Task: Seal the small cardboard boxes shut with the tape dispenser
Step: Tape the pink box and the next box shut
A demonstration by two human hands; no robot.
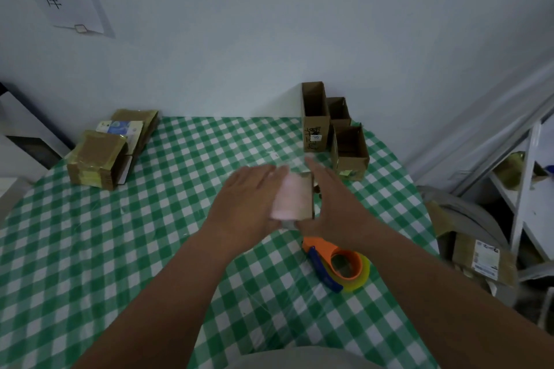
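Green-checked tablecloth (pixel 120 249) meets a pale wall (pixel 269 39).

Open checked table (pixel 90 249) lies left of both forearms, up to the stack of flattened cartons (pixel 105 153) at the far-left edge. The tape dispenser (pixel 335 260) lies just beneath the right hand (pixel 335 207). 3 upright open boxes (pixel 332 129) block the far-right corner against the wall. Between stack and boxes, the far strip is open.

Checked table (pixel 120 249), tape dispenser (pixel 335 260), boxes (pixel 349 150)
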